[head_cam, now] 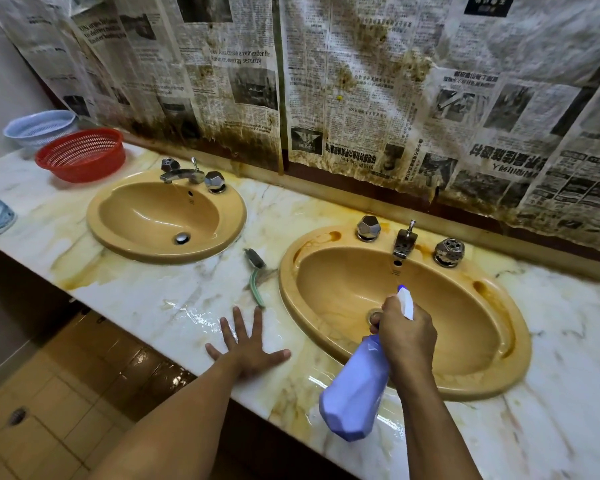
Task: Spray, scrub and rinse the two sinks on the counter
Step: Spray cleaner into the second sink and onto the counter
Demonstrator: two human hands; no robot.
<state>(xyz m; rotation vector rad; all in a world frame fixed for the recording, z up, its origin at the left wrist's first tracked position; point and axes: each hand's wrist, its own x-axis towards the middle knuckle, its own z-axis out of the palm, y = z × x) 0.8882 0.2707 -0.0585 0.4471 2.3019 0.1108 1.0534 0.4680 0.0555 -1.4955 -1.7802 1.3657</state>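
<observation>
Tan right sink [471, 341] under spray bottle [357, 386]
Rim brown-stained; right hand [407, 336] grips bottle, left hand [248, 344] splayed on seemingly wet surface [146, 292].

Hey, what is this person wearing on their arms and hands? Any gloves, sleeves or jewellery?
Nothing that shows. The left hand and the right hand have no gloves, and no rings are in view, though the right hand's fingers are partly hidden. The left forearm and the right forearm are uncovered down to the frame's edge: no sleeve, watch or bracelet.
</observation>
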